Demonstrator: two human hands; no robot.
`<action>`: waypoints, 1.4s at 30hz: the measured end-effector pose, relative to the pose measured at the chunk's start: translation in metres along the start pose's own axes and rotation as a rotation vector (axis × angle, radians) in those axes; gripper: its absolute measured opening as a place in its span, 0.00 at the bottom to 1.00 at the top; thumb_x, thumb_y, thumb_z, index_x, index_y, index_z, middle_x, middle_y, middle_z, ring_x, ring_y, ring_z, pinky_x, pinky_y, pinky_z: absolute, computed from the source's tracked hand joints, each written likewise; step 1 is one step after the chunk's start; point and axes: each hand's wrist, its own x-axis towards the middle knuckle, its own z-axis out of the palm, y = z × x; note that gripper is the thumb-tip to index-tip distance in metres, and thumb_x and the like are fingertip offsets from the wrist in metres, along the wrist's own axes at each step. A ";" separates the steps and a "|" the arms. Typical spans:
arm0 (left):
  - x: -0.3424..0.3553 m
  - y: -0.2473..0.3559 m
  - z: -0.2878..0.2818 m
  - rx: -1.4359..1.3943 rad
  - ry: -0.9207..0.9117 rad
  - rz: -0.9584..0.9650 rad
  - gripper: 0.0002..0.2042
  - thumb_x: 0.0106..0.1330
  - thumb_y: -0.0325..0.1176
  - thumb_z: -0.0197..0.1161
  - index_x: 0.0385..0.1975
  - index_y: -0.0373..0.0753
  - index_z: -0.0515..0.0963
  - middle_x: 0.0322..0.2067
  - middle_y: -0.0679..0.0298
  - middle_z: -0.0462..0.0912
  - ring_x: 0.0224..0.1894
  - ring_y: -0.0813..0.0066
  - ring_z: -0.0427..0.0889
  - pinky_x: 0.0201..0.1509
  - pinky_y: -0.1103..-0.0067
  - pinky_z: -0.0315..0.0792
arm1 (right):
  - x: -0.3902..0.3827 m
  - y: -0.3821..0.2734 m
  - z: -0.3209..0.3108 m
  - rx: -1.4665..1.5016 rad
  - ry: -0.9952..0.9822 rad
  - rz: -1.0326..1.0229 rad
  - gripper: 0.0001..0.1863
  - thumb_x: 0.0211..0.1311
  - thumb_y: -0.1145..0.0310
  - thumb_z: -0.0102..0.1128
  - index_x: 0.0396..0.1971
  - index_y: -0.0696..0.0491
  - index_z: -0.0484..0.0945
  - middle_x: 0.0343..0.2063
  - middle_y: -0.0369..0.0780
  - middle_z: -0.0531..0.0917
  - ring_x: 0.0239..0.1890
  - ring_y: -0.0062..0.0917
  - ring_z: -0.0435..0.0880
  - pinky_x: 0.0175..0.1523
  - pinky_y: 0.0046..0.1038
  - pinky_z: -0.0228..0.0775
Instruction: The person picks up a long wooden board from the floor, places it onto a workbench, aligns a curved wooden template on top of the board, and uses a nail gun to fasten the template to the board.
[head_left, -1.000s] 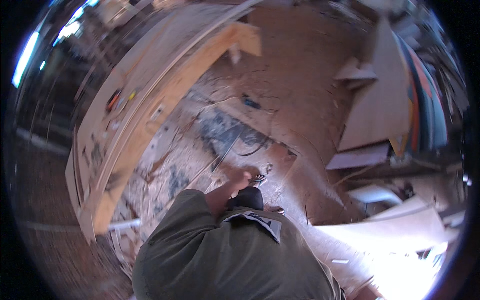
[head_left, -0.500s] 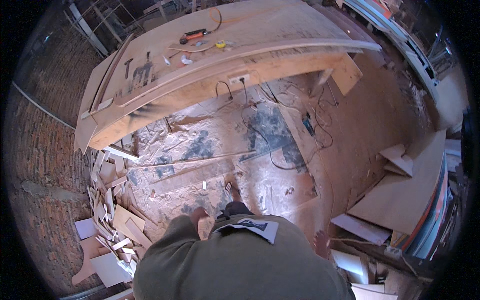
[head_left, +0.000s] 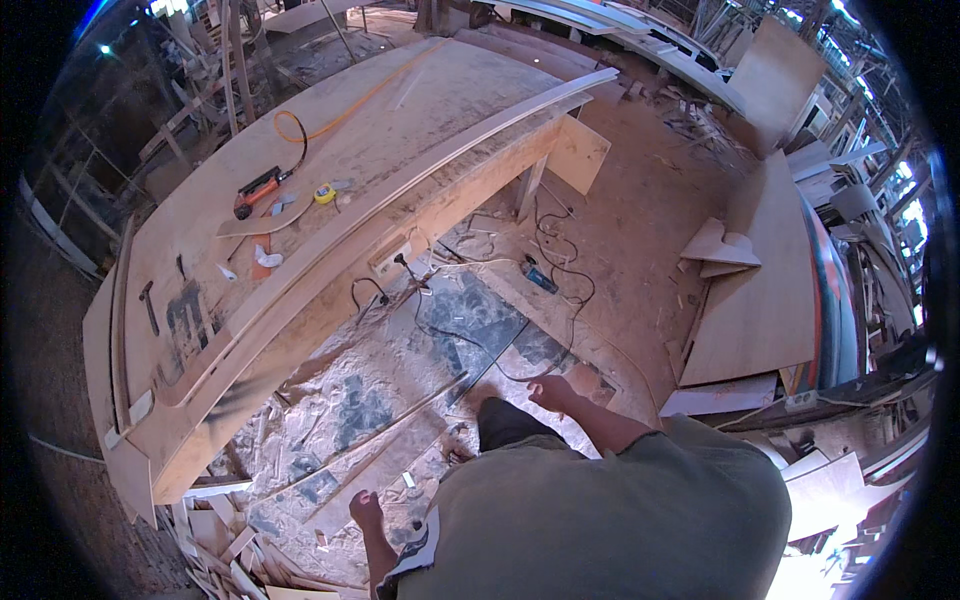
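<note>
My left hand (head_left: 366, 507) hangs low over the dusty floor beside my body, its fingers loosely curled and nothing visible in them. In front of me my right hand (head_left: 548, 392) is raised above the floor, fingers also curled, with no object showing. Neither hand touches anything. Ahead and to the left stands a large wooden workbench (head_left: 370, 135). On it lie an orange-and-black air tool (head_left: 258, 192) with a hose (head_left: 340, 122), a yellow tape measure (head_left: 324, 193), a hammer (head_left: 150, 306) and a curved wooden piece (head_left: 275, 222).
A teal power tool (head_left: 538, 275) lies on the floor among cables. Wood offcuts (head_left: 225, 545) are heaped at the lower left. Large leaning panels (head_left: 755, 290) stand on the right, with a cut board (head_left: 720, 247) against them. A power socket (head_left: 390, 262) sits on the bench's side.
My view has turned to the right, so the bench has shifted left. My right hand has come forward from beside my body; my left hand now shows lower in the view.
</note>
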 end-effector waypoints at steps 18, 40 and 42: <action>0.276 0.075 -0.218 0.514 0.796 -0.169 0.30 0.76 0.49 0.55 0.63 0.26 0.71 0.65 0.41 0.69 0.66 0.46 0.69 0.69 0.60 0.66 | 0.465 -0.181 -0.290 -0.357 0.595 -0.332 0.23 0.51 0.69 0.64 0.51 0.50 0.81 0.52 0.45 0.82 0.57 0.42 0.78 0.60 0.46 0.70; 0.455 0.092 -0.327 0.738 0.074 0.338 0.42 0.62 0.60 0.61 0.70 0.36 0.64 0.68 0.44 0.65 0.71 0.39 0.61 0.74 0.53 0.57 | 0.717 -0.175 -0.314 -1.114 0.068 -0.250 0.27 0.66 0.63 0.57 0.66 0.38 0.71 0.65 0.36 0.75 0.68 0.32 0.71 0.69 0.48 0.62; 0.460 0.119 -0.334 0.700 0.054 0.383 0.37 0.61 0.52 0.64 0.67 0.38 0.66 0.67 0.44 0.67 0.69 0.41 0.64 0.72 0.55 0.62 | 0.725 -0.138 -0.307 -1.081 0.121 -0.315 0.27 0.64 0.65 0.57 0.65 0.39 0.72 0.64 0.37 0.76 0.67 0.33 0.72 0.69 0.46 0.63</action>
